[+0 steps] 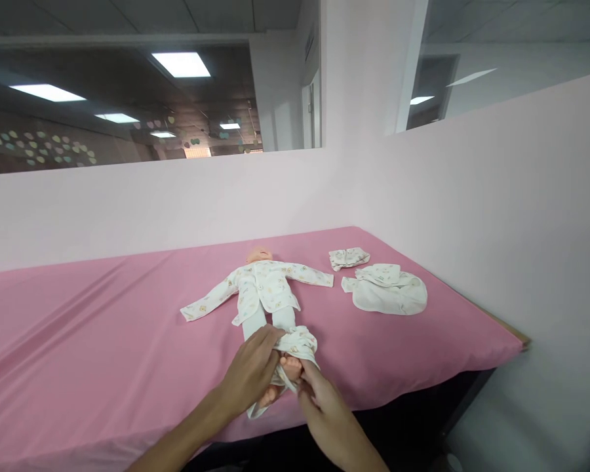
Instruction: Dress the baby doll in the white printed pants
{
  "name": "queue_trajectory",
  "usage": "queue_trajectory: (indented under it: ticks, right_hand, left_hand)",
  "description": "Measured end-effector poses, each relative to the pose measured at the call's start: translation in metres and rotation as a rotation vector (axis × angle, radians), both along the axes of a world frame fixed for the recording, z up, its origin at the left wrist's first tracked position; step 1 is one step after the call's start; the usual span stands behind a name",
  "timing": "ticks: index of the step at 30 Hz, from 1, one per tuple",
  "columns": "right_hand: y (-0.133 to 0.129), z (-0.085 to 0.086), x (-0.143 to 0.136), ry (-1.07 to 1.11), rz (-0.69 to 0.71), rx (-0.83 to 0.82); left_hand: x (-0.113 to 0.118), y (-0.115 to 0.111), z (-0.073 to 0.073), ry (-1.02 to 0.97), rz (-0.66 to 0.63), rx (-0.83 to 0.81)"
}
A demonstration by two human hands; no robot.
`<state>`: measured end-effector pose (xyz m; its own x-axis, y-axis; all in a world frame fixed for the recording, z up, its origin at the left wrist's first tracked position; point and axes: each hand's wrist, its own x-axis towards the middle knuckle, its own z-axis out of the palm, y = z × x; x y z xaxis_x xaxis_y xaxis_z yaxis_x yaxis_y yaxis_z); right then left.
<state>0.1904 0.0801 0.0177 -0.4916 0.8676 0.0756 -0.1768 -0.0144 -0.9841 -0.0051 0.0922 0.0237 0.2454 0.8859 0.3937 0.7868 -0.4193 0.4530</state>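
Note:
A baby doll lies on its back, its feet toward me. It wears a white patterned long-sleeved top with both sleeves spread out, and white leggings show below the hem. Bunched around its lower legs are white patterned baby pants. My left hand is closed on the pants' fabric beside the doll's legs. With thumb and fingers, my right hand grips the pants' edge by the doll's foot. The other foot pokes out lower left, partly behind my left hand.
A pink sheet covers the table. Right of the doll lie a small folded patterned cloth and a white folded garment. White walls with windows rise behind and to the right. The table's front edge is close to me.

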Motion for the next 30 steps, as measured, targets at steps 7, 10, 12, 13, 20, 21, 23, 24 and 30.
queue_trajectory:
  ticks: [7,10,12,13,20,21,23,24,30]
  right_hand:
    - [0.049,-0.039,0.008,-0.251,-0.389,0.332]
    - [0.057,-0.034,0.006,-0.257,-0.56,0.411]
    - [0.06,-0.023,0.002,-0.248,-0.534,0.433]
    - [0.063,-0.016,0.0,-0.251,-0.47,0.43]
    - [0.093,0.032,-0.025,-0.378,0.153,0.334]
    - [0.097,0.036,-0.029,-0.413,0.203,0.333]
    - [0.104,0.043,-0.037,-0.449,0.27,0.329]
    - [0.106,0.045,-0.041,-0.455,0.303,0.326]
    - [0.122,0.047,-0.047,-0.464,0.368,0.242]
  left_hand:
    - [0.002,-0.018,0.003,0.042,0.052,-0.014]
    - [-0.008,-0.027,0.008,0.029,0.014,-0.153]
    - [-0.021,-0.031,0.01,-0.025,0.027,-0.242]
    - [-0.029,-0.032,0.011,-0.067,0.042,-0.292]
    - [-0.068,-0.011,0.017,-0.399,-0.118,-0.622]
    - [-0.068,-0.006,0.017,-0.435,-0.103,-0.619]
    - [-0.064,0.003,0.018,-0.504,-0.028,-0.558]
    - [-0.061,0.007,0.019,-0.54,0.017,-0.516]
    - [-0.052,0.022,0.021,-0.609,0.144,-0.383]
